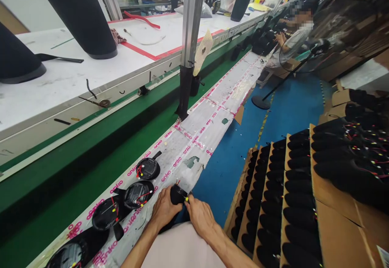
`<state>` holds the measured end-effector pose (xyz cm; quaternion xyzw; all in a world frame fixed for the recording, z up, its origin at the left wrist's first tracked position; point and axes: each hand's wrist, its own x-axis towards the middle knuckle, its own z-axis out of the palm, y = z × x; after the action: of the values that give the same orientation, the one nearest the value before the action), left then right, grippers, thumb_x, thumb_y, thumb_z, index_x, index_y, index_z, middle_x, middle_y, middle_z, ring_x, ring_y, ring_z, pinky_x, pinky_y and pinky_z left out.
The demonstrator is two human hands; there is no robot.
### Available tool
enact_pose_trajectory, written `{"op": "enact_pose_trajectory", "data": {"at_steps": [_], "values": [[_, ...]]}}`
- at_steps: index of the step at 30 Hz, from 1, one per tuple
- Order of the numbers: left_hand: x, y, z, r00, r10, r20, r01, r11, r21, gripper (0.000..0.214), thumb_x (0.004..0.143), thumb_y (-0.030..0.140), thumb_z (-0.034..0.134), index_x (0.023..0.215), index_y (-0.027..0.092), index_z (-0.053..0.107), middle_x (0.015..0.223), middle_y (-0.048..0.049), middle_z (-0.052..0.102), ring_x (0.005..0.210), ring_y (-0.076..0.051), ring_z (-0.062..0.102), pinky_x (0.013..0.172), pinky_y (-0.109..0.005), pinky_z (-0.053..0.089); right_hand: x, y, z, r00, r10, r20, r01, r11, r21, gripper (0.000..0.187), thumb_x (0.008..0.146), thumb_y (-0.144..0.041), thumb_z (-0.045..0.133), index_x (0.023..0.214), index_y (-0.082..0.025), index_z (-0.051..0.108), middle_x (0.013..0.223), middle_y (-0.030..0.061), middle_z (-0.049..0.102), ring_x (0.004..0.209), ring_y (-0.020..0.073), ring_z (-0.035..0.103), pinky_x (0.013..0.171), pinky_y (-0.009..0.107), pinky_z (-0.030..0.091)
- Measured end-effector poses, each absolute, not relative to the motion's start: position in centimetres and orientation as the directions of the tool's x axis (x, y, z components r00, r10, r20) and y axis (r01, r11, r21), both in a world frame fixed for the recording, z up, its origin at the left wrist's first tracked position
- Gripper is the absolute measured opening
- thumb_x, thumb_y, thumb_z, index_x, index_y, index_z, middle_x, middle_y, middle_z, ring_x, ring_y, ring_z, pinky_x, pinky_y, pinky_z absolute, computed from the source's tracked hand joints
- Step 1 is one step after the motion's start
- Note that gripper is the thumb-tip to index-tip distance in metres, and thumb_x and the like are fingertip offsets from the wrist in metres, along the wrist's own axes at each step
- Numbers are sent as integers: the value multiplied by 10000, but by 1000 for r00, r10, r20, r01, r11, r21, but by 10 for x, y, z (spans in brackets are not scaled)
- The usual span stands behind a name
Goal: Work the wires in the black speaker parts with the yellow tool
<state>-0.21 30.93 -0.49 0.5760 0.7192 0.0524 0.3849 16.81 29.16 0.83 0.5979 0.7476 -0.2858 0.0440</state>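
My left hand (166,207) is wrapped round a black fabric-covered cylinder (178,195) that looks like a speaker body, held close to me at the bench's near edge. At its right rim my right hand (200,215) is closed in a pinch on a small yellow wire connector (187,199). The cylinder's lower part is hidden by my hands and lap. Left of my hands, several similar black cylinders lie on the bench, among them one with an open end (148,168), another (138,195) and a third (106,214), with red wires and small connectors showing.
A narrow bench (197,118) covered in pink-printed tape runs ahead, beside a green conveyor belt (91,171). A metal post (191,25) rises at the bench's left edge. Cardboard trays (288,203) of black cylinders stand at right. Farther along sits another person (291,37).
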Motion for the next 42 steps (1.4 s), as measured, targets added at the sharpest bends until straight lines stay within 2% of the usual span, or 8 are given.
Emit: {"op": "enact_pose_trajectory", "data": {"at_steps": [5, 10, 16, 21, 30, 35, 40, 42], "values": [[-2, 308, -6, -48, 871, -488, 794, 330, 511, 714, 713, 313, 652, 1382, 137, 473, 1328, -146, 590, 1260, -303, 552, 1047, -403, 438, 164, 292, 11, -261, 846, -464, 942, 118, -314, 306, 1057, -274, 400, 1303, -188, 560, 984, 83, 749, 907, 241, 735, 753, 313, 493], [-1, 304, -10, -53, 882, -468, 808, 313, 499, 716, 712, 328, 662, 1374, 125, 477, 1306, -153, 604, 1230, -316, 571, 1024, -411, 452, 158, 292, 7, -218, 850, -479, 962, 105, -250, 263, 1051, -247, 400, 1223, -178, 586, 917, 105, 755, 834, 242, 750, 679, 289, 495], [3, 306, -7, -67, 878, -474, 824, 316, 469, 795, 703, 387, 706, 1397, 110, 434, 1343, -171, 586, 1261, -325, 554, 1026, -408, 448, 156, 296, 5, -250, 838, -486, 959, 146, -242, 266, 1035, -160, 368, 1189, -163, 585, 864, 109, 752, 773, 237, 751, 623, 276, 496], [6, 307, -8, -81, 872, -484, 838, 322, 440, 766, 702, 368, 703, 1381, 128, 439, 1311, -160, 600, 1243, -322, 569, 994, -390, 455, 157, 303, 9, -288, 816, -500, 952, 190, -238, 251, 1019, -150, 385, 1136, -150, 607, 844, 129, 753, 766, 253, 753, 622, 286, 505], [9, 306, -6, -104, 862, -497, 849, 337, 407, 738, 708, 347, 685, 1379, 146, 450, 1294, -145, 601, 1216, -320, 575, 932, -370, 461, 154, 309, 14, -322, 791, -521, 946, 249, -208, 325, 998, -115, 363, 1231, -118, 591, 891, 154, 754, 830, 276, 748, 679, 319, 524], [5, 306, -8, -87, 870, -486, 831, 333, 447, 764, 705, 371, 694, 1381, 114, 447, 1304, -175, 598, 1220, -336, 582, 964, -394, 461, 156, 311, 6, -337, 800, -496, 940, 255, -227, 296, 988, -101, 389, 1194, -103, 601, 876, 168, 755, 812, 276, 753, 658, 311, 514], [-3, 309, -10, -51, 879, -475, 790, 326, 519, 775, 667, 349, 730, 1357, 108, 473, 1301, -173, 611, 1242, -336, 573, 1013, -405, 452, 165, 310, -1, -385, 829, -405, 909, 265, -321, 185, 1013, -235, 476, 1113, -173, 618, 879, 98, 764, 788, 227, 750, 654, 265, 475], [-6, 309, -10, -52, 878, -475, 781, 332, 529, 760, 669, 354, 738, 1344, 113, 486, 1286, -165, 624, 1235, -323, 583, 1014, -395, 454, 167, 308, -2, -386, 849, -362, 900, 259, -350, 184, 1032, -254, 449, 1095, -191, 610, 913, 72, 763, 809, 206, 744, 661, 251, 453]]}}
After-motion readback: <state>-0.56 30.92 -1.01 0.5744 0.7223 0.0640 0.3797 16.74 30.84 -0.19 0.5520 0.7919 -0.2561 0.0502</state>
